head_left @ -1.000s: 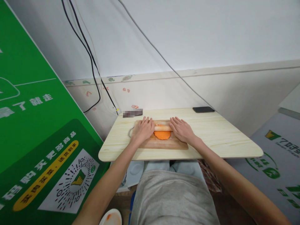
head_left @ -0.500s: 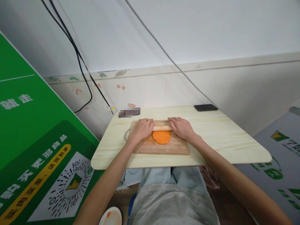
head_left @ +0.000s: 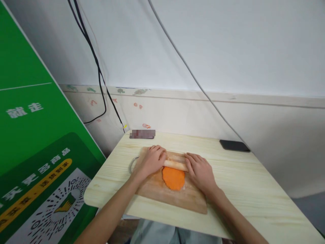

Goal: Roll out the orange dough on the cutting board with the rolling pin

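Note:
A pale wooden rolling pin [head_left: 175,165] lies crosswise over the cutting board [head_left: 177,200]. My left hand [head_left: 153,160] is closed over its left end, and my right hand [head_left: 200,169] over its right end. Just in front of the pin, on my side, an orange disc of dough [head_left: 174,178] lies flat on the board, its far edge against or under the pin. The pin's two ends are hidden beneath my hands. A curved metal handle [head_left: 131,164] sticks out at the board's left side.
The light wood-grain table [head_left: 111,183] carries the board. Toward the wall lie a black phone [head_left: 235,145] at the right and a dark, partly blurred object [head_left: 142,134] at the left. Cables [head_left: 100,76] hang along the wall. A green printed panel [head_left: 61,142] stands left.
The view has tilted up and turned, so the table appears lower and slanted. Both hands stay on the rolling pin; the dough looks slightly longer toward me.

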{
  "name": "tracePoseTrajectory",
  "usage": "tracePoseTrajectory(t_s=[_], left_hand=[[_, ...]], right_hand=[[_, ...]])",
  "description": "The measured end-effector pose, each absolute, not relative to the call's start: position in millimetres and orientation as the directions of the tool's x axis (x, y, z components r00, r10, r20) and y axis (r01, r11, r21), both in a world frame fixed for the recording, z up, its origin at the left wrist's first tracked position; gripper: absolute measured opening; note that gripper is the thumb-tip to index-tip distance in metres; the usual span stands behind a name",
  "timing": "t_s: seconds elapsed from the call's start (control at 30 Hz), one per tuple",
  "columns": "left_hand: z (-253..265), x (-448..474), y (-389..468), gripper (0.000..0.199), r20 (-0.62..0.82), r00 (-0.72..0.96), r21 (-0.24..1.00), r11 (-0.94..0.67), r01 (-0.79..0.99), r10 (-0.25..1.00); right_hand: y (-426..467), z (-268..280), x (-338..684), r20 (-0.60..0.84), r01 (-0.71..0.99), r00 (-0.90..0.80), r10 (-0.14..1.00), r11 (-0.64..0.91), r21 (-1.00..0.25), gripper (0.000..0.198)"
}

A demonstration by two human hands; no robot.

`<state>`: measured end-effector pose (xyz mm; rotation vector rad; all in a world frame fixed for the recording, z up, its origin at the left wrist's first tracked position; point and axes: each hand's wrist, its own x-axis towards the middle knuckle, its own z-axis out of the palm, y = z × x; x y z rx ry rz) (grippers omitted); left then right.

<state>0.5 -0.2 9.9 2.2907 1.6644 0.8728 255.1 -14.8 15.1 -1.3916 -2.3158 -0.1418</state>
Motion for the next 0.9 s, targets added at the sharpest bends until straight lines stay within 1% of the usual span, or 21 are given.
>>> tracePoseTrajectory(t_s=[0.1, 0.27, 0.5, 0.7, 0.9], left_hand=[[8, 0, 1, 0.026, 0.373, 0.237, 0.545, -0.418, 0.726, 0.897], [8, 2, 0, 0.029, 0.420, 0.209, 0.578, -0.438, 0.689, 0.883], [1, 3, -6, 0.023, 0.472, 0.204, 0.579, -0.476, 0.662, 0.858], [1, 3, -4, 0.022, 0.453, 0.190, 0.601, -0.456, 0.656, 0.871], [1, 5, -1, 0.021, 0.467, 0.182, 0.574, -0.453, 0.682, 0.865]], right_hand=[[-14, 12, 257, 0.463, 0.845, -0.371, 0.805, 0.499, -0.193, 0.036], [-7, 11, 260, 0.497, 0.826, -0.336, 0.800, 0.504, -0.252, 0.029], [1, 10, 261, 0.507, 0.812, -0.339, 0.792, 0.519, -0.268, 0.028], [0, 15, 262, 0.468, 0.801, -0.377, 0.799, 0.536, -0.269, 0.032], [-3, 15, 263, 0.454, 0.804, -0.400, 0.796, 0.543, -0.244, 0.033]])
